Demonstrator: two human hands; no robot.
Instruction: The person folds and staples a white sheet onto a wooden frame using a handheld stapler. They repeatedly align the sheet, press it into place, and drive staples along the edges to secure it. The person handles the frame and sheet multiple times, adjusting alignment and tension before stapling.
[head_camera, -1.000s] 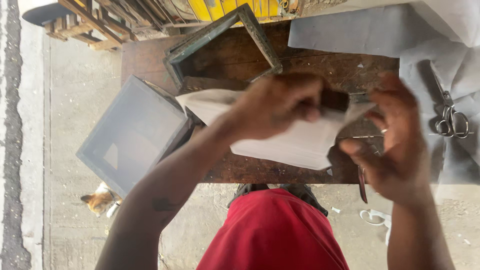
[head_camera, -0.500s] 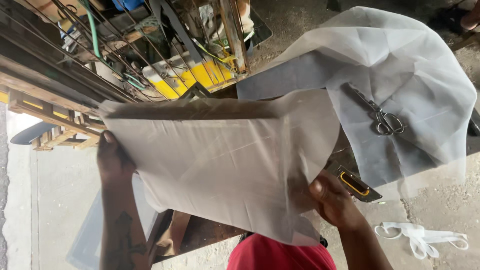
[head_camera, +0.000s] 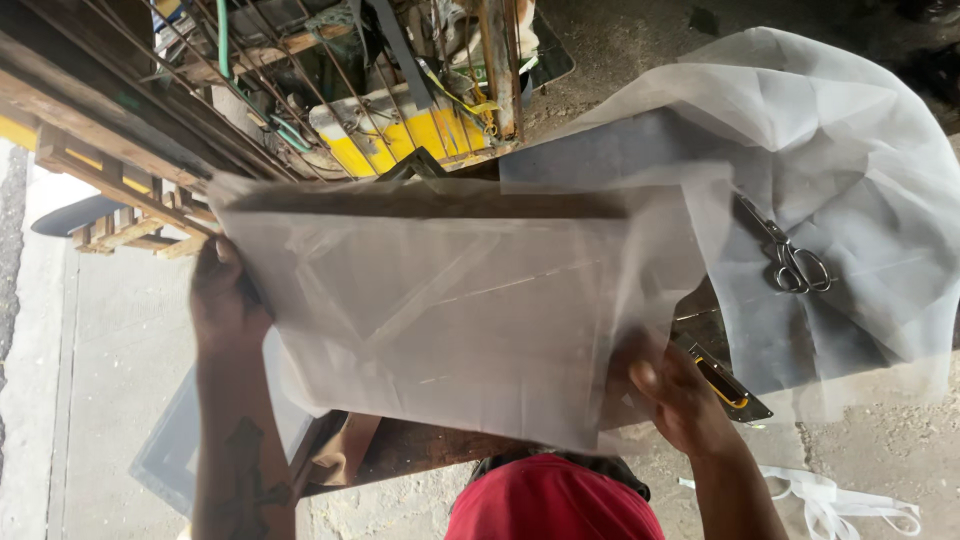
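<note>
Sheer white mesh sheet (head_camera: 450, 310) | rectangular, creased | left hand (head_camera: 225, 300), right hand (head_camera: 675, 395) gripping edges

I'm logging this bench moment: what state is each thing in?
Left hand: grips the sheet's left edge.
Right hand: grips its lower right corner.
Mesh sheet: spread out, lifted above the table.
Scissors: closed, lying on the larger mesh cloth.

You hold a thin, translucent white mesh sheet (head_camera: 450, 310) spread flat above the dark wooden table (head_camera: 420, 445). Your left hand (head_camera: 222, 295) grips its left edge, your right hand (head_camera: 675, 395) its lower right corner. Right of the sheet, steel scissors (head_camera: 790, 258) lie on a larger white mesh cloth (head_camera: 850, 150).
</note>
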